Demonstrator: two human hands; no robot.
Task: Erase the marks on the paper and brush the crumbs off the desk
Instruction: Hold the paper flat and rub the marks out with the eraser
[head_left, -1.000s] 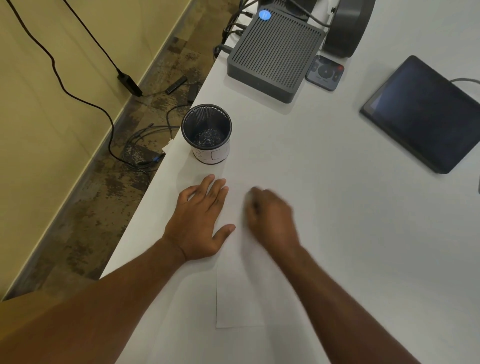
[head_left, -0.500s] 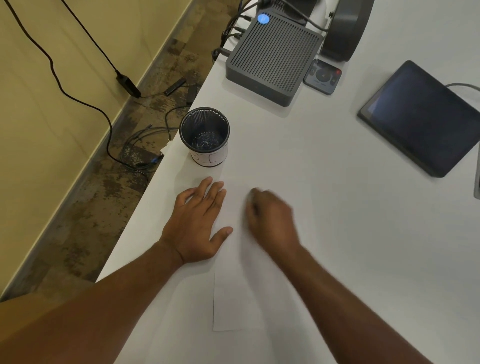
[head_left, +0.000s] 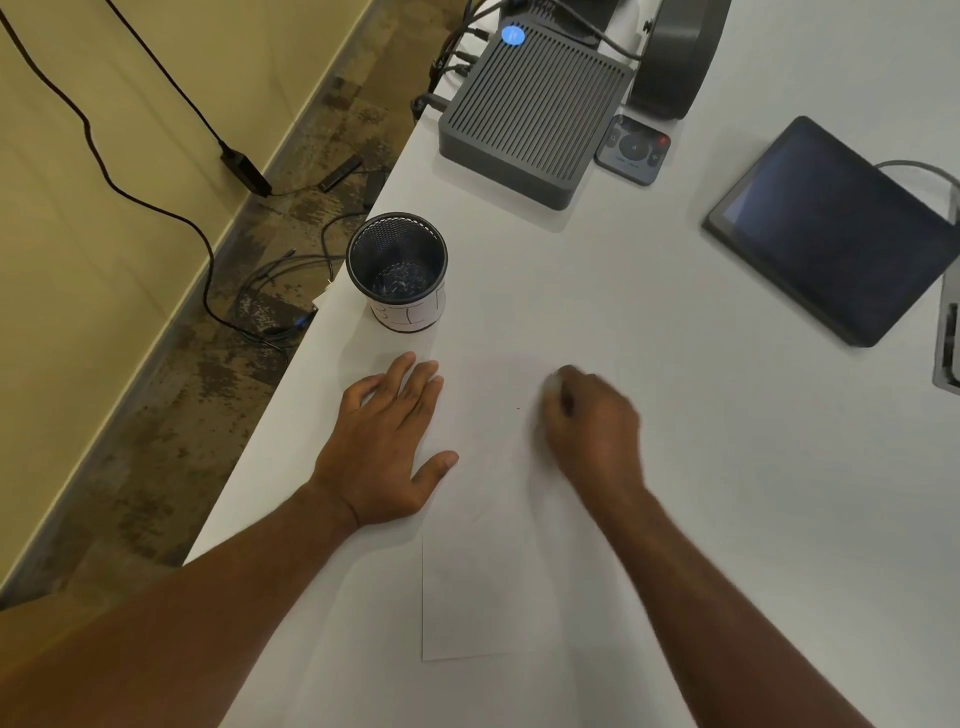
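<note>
A white sheet of paper (head_left: 483, 582) lies on the white desk (head_left: 649, 322), hard to tell from the surface except at its near left corner. My left hand (head_left: 387, 449) rests flat with fingers spread on the sheet's left edge. My right hand (head_left: 592, 428) is curled and blurred over the upper part of the sheet, pinching something small and pale at its fingertips, seemingly an eraser (head_left: 551, 385). A tiny dark speck (head_left: 518, 408) sits on the paper between the hands.
A black mesh pen cup (head_left: 397, 267) stands near the desk's left edge, just beyond my left hand. Farther back sit a ribbed grey box (head_left: 535, 104), a small remote (head_left: 632, 150) and a dark tablet (head_left: 831, 228). Cables lie on the floor at left.
My right hand has shifted a little to the right across the paper and stays blurred from rubbing. The left hand has kept its place on the sheet.
</note>
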